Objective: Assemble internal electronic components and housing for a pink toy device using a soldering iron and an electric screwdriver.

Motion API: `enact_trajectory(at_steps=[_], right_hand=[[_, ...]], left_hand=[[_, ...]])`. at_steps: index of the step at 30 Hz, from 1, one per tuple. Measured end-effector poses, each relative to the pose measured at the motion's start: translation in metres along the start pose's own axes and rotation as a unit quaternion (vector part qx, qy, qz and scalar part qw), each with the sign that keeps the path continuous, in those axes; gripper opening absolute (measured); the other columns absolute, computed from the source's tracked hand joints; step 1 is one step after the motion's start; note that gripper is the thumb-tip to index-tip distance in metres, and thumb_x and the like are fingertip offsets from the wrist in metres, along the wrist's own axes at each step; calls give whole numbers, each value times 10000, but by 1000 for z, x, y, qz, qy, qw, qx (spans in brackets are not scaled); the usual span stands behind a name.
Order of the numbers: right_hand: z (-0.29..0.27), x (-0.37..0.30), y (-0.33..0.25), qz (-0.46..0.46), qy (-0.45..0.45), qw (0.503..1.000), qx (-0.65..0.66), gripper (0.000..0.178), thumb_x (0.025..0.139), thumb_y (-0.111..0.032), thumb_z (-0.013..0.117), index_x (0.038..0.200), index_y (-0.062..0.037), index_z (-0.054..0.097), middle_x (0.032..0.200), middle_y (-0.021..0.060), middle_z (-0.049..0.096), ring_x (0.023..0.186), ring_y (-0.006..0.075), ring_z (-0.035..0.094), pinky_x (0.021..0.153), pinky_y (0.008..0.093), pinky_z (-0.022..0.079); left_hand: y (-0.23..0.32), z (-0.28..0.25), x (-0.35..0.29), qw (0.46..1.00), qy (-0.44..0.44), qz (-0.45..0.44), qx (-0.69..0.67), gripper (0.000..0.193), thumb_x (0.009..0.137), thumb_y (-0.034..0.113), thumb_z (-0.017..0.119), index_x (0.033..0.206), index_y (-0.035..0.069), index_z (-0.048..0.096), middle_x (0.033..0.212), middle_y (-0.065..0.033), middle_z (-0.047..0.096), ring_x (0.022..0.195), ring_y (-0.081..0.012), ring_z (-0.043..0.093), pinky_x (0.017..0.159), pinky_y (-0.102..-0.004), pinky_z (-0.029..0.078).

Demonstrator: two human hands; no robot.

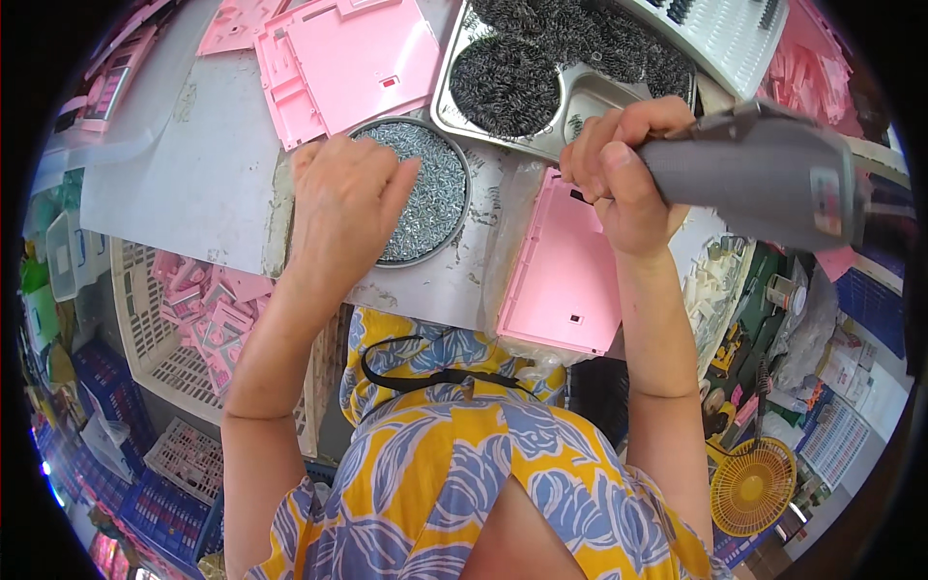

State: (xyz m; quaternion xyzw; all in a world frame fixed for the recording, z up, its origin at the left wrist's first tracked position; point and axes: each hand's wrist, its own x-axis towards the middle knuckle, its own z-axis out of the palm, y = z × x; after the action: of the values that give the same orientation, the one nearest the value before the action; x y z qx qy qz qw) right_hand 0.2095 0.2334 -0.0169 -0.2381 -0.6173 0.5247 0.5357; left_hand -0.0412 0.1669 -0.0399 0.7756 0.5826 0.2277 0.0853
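My left hand (340, 208) is over the left rim of a round dish (468, 184) full of small silver screws (425, 188). Its fingers curl down and inward, so their tips and anything in them are hidden. Raised on the right, my right hand (623, 164) wraps round the narrow end of a grey electric screwdriver (749, 169), whose thick body points right. The tool's tip does not show. Below that hand a flat pink plastic panel (561, 275) lies on clear plastic wrap at the table's near edge. Another pink panel (353, 63), with moulded compartments, lies beyond the dish.
A metal tray (449, 106) of dark springs (503, 87) stands at the back, beside a white ribbed tray (725, 39). Left of me, a cream crate (145, 319) holds pink parts. White parts (710, 280) and a yellow basket (754, 488) are at right.
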Motion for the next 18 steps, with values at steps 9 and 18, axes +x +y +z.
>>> enact_trajectory(at_steps=[9, 18], right_hand=[[25, -3, -67, 13, -76, 990, 118, 293, 968, -243, 606, 1193, -100, 485, 620, -15, 474, 522, 122, 439, 527, 311, 452], [35, -21, -64, 33, -43, 993, 101, 302, 963, -264, 670, 1140, -112, 478, 634, -3, 510, 515, 121, 465, 509, 300, 451]], left_hand=[[58, 26, 4, 970, 48, 115, -211, 153, 767, 167, 797, 819, 153, 654, 842, 21, 630, 846, -190, 598, 859, -419, 339], [65, 27, 0, 965, 67, 111, -229, 187, 709, 115, 809, 820, 145, 661, 806, 23, 633, 789, -187, 595, 839, -423, 343]])
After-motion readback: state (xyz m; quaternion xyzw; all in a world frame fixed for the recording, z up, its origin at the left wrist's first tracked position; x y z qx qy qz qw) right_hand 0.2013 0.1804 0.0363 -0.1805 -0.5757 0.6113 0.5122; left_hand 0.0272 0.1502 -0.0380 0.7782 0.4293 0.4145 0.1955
